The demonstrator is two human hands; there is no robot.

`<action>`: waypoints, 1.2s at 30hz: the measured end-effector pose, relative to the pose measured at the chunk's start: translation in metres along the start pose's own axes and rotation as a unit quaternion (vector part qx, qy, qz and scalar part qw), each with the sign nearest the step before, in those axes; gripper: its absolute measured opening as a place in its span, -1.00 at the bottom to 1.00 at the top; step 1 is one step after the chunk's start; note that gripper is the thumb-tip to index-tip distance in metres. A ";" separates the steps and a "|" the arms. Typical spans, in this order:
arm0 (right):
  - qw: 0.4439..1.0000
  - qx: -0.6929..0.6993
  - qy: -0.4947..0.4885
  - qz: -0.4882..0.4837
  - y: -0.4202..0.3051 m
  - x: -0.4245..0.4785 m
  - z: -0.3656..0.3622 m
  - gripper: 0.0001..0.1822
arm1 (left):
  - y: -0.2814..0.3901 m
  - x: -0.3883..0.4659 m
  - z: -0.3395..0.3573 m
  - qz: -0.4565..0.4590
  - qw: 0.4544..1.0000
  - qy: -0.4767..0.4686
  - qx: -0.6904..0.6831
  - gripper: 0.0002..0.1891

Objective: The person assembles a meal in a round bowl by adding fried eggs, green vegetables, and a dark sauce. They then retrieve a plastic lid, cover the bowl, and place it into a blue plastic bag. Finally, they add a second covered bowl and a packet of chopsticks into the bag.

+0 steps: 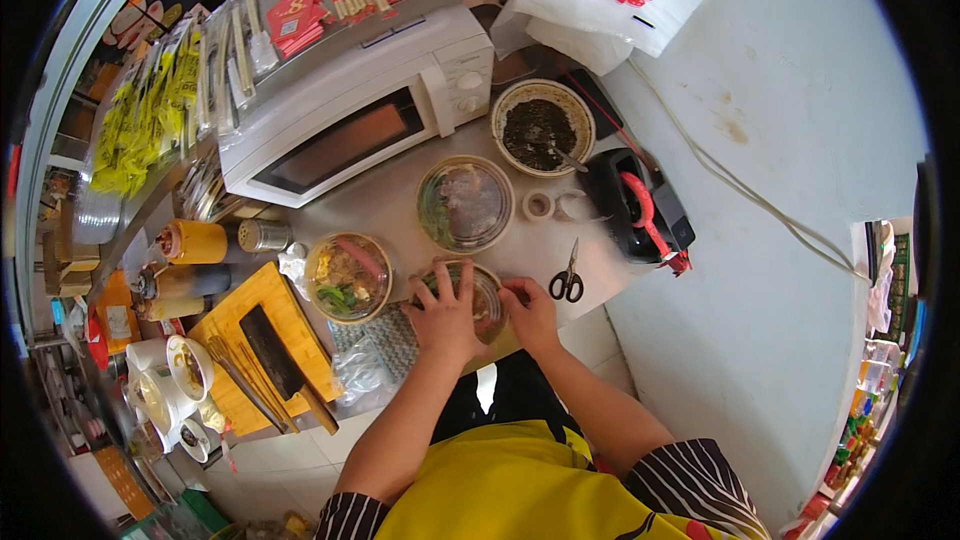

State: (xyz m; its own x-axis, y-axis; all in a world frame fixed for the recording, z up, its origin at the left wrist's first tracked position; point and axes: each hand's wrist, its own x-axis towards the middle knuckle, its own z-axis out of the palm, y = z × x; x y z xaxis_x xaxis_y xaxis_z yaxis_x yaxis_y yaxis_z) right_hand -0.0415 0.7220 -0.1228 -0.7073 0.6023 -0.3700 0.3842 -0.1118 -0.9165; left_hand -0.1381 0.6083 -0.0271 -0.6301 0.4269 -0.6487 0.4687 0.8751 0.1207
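My left hand (448, 315) lies spread over the clear lid of a round food bowl (487, 305) at the counter's front edge. At the right rim of that bowl, my right hand (531, 311) has its fingers bent together; whether they pinch something is hidden. A second lidded bowl (466, 204) with greens stands just behind. To the left sits another lidded bowl (349, 277) holding greens, egg and a pink strip. Black-handled scissors (568, 281) lie to the right of my right hand. A roll of tape (538, 205) rests near the middle bowl.
A white microwave (360, 112) stands at the back. Beside it is a bowl of dark food (541, 127) with a spoon. A black device with a red handle (641, 206) is at the right. A cleaver (277, 352) lies on a wooden board (304, 315) at the left, near sauce bottles (196, 242).
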 end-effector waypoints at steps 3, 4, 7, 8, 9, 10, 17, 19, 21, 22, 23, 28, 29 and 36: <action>0.997 -0.074 0.002 -0.023 -0.004 0.001 -0.013 -0.79 | 0.006 -0.007 0.014 0.020 0.995 0.100 -0.016 0.48; 0.993 -0.108 0.015 -0.045 -0.005 0.002 -0.017 -0.79 | 0.006 -0.015 0.013 0.033 0.991 0.122 -0.030 0.31; 0.975 -0.172 0.009 -0.143 -0.037 0.000 -0.012 -0.79 | -0.021 -0.030 0.031 0.133 0.937 0.286 -0.148 0.19; 0.971 -0.163 -0.011 -0.172 -0.047 -0.002 -0.007 -0.79 | -0.037 -0.036 0.035 0.148 0.910 0.324 -0.210 0.05; 0.967 -0.154 -0.030 -0.199 -0.060 -0.006 -0.001 -0.80 | -0.059 -0.042 0.040 0.122 0.899 0.345 -0.239 -0.01; 0.980 -0.110 -0.082 -0.145 -0.087 -0.013 0.015 -0.78 | -0.084 -0.041 0.044 0.075 0.888 0.380 -0.247 -0.02; 0.932 -0.244 -0.149 -0.222 -0.088 0.032 0.132 -0.76 | -0.173 -0.013 0.018 -0.030 0.910 0.384 -0.153 0.28; 0.922 -0.298 -0.137 -0.208 -0.080 0.047 0.151 -0.76 | -0.176 -0.003 0.024 -0.034 0.915 0.367 -0.164 0.42; 0.932 -0.272 -0.156 -0.179 -0.077 0.049 0.158 -0.75 | -0.182 0.000 0.034 -0.027 0.909 0.377 -0.178 0.46; 0.937 -0.259 -0.164 -0.164 -0.077 0.051 0.160 -0.75 | -0.183 0.002 0.039 -0.024 0.904 0.385 -0.184 0.49; 0.942 -0.250 -0.169 -0.149 -0.076 0.052 0.161 -0.74 | -0.184 0.003 0.042 -0.025 0.902 0.389 -0.189 0.49; 0.956 -0.216 -0.177 -0.089 -0.075 0.055 0.163 -0.75 | -0.187 0.006 0.051 -0.012 0.886 0.413 -0.211 0.50; 0.957 -0.212 -0.178 -0.085 -0.075 0.056 0.164 -0.75 | -0.188 0.006 0.051 -0.014 0.886 0.413 -0.210 0.50; 0.960 -0.185 -0.174 -0.113 -0.065 0.062 0.169 -0.79 | -0.179 0.002 0.006 -0.088 0.937 0.279 -0.192 0.54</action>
State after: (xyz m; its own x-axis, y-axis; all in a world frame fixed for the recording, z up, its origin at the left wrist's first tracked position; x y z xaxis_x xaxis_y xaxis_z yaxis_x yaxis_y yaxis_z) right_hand -0.2110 0.6331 -0.1117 -0.9284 0.2699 -0.2554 0.3365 0.3188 -0.8861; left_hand -0.2198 0.4510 -0.0550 -0.9524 0.2277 -0.2027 0.1378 0.9147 0.3799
